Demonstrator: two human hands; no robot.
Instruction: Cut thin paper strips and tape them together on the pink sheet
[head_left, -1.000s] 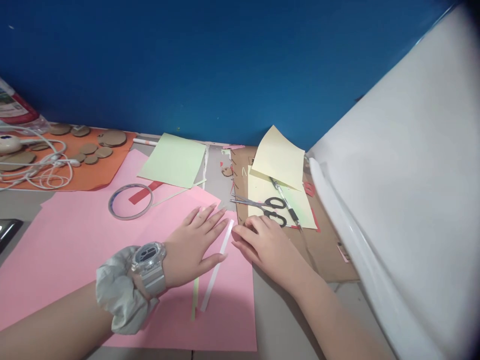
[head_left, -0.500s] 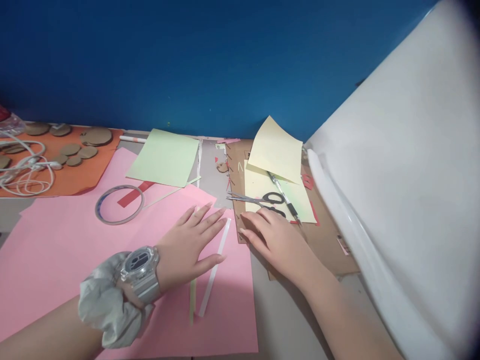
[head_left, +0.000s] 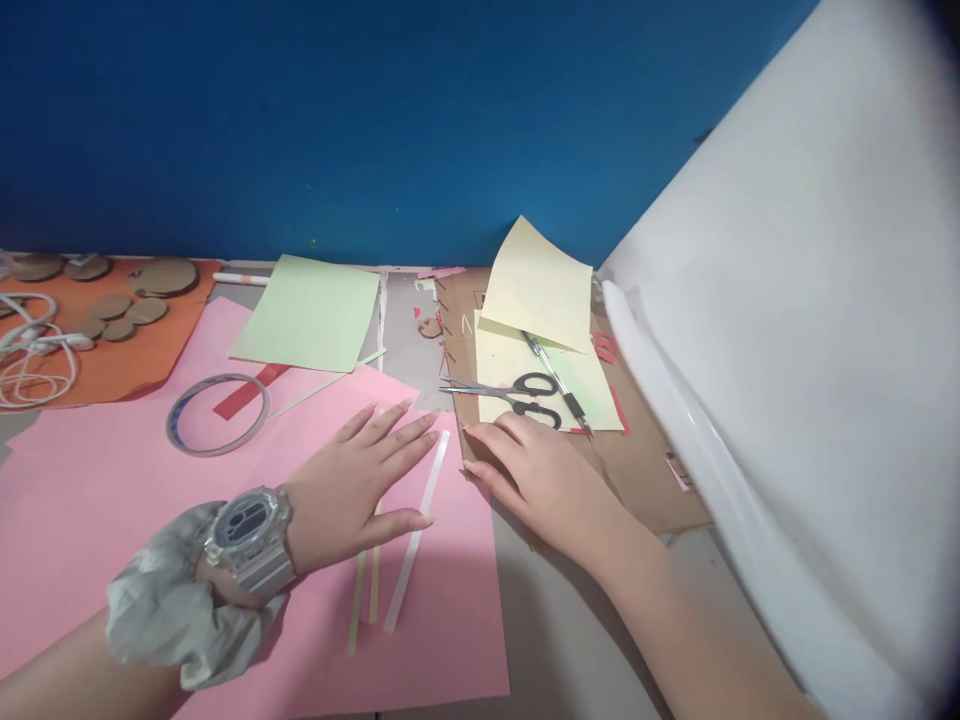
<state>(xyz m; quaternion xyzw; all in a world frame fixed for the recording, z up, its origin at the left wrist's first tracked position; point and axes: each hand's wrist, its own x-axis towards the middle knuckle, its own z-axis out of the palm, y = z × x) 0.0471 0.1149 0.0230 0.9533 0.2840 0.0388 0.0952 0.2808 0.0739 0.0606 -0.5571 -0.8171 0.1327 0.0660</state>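
My left hand (head_left: 364, 490) lies flat and open, fingers spread, on the pink paper (head_left: 457, 620). Its thumb crosses a white paper strip (head_left: 401, 585). A green strip (head_left: 356, 605) and a pale yellow strip (head_left: 375, 580) stick out from beneath the palm. To the right, my right hand (head_left: 536, 470) rests at the left edge of the cardboard (head_left: 637, 480), loosely bent with thumb and fingers apart, and I see nothing in it. Just beyond its knuckles are black-handled scissors (head_left: 517, 390) and a pen (head_left: 562, 390), both on a pale yellow sheet (head_left: 495, 350).
A tape roll (head_left: 176, 420) and a red strip (head_left: 247, 395) lie on the pink paper, near a green sheet (head_left: 307, 315). At the far left, cardboard discs (head_left: 165, 277) and white earphones (head_left: 45, 345) lie on orange paper (head_left: 172, 350). A large white sheet (head_left: 787, 300) slopes along the right.
The view has swung slightly, so everything sits further left. Beneath my left hand, the green and pale yellow strips now show apart, where one strip showed before. My right hand keeps its place by the scissors.
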